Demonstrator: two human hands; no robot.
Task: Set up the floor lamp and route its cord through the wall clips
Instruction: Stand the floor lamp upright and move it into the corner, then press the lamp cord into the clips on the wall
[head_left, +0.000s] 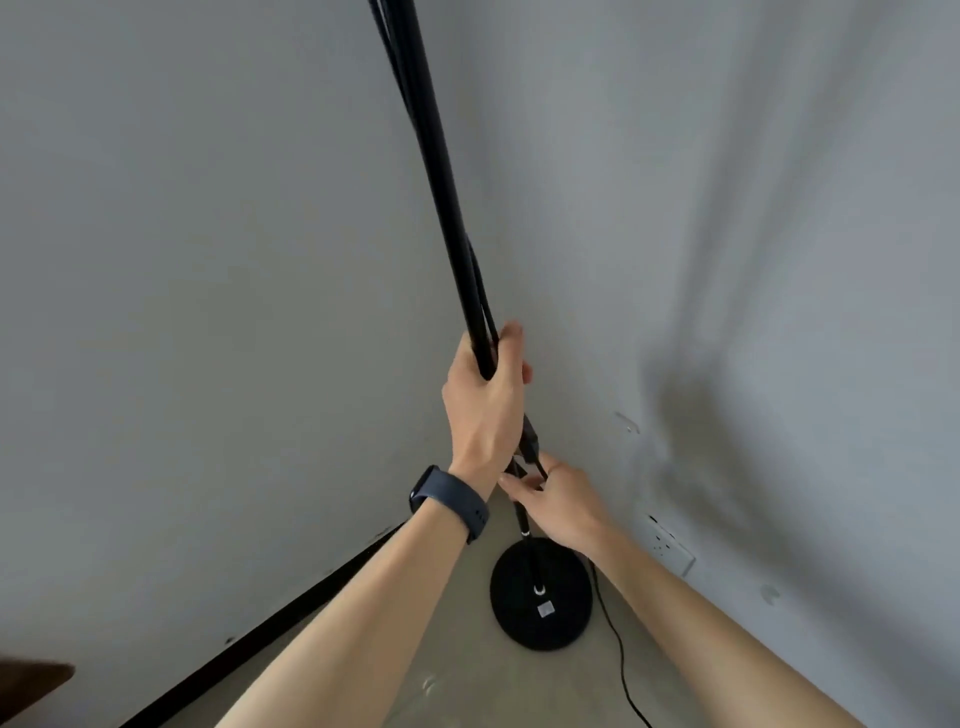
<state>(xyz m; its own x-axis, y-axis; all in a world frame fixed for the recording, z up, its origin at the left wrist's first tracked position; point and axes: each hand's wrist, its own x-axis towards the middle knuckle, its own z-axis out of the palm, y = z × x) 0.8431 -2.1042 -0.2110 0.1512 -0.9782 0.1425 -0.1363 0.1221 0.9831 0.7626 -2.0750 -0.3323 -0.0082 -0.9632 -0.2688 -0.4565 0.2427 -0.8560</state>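
Observation:
A black floor lamp stands in the room's corner, its thin pole (431, 156) rising out of the top of the view from a round black base (540, 595) on the floor. My left hand (485, 400) is wrapped around the pole about midway up, together with a strand of the black cord. Just below it, my right hand (558, 501) pinches the cord near a small black inline switch (530, 441) beside the pole. The cord (621, 654) trails from the base across the floor to the lower right. A clear wall clip (627, 422) sticks to the right wall.
A white wall socket (670, 545) sits low on the right wall, with a second clear clip (770, 593) beyond it. A black skirting strip (270, 621) runs along the left wall's foot. A brown object's corner (31, 686) shows at lower left.

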